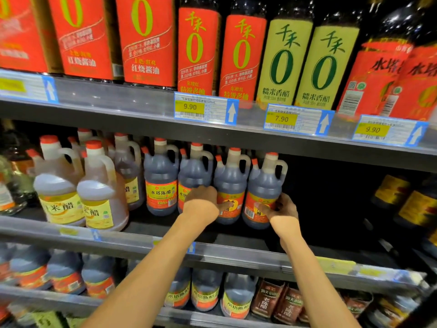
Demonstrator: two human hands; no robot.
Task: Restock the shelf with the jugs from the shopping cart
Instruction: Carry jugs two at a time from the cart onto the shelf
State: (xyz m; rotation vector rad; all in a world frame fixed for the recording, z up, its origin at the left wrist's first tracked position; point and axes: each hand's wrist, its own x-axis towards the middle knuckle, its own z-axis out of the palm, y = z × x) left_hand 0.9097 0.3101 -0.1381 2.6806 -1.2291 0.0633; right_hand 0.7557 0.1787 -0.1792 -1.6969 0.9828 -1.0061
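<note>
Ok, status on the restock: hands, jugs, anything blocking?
Left hand grips second-from-right dark jug; right hand grips rightmost dark jug. Both jugs upright on middle shelf. Space to their right dark, nothing seen blocking.

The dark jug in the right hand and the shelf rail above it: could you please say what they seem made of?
The dark jug: likely translucent plastic, semi-gloss; milky neck and handle, dark liquid showing through below. The shelf rail: probably painted metal, smooth grey with soft sheen.
</note>
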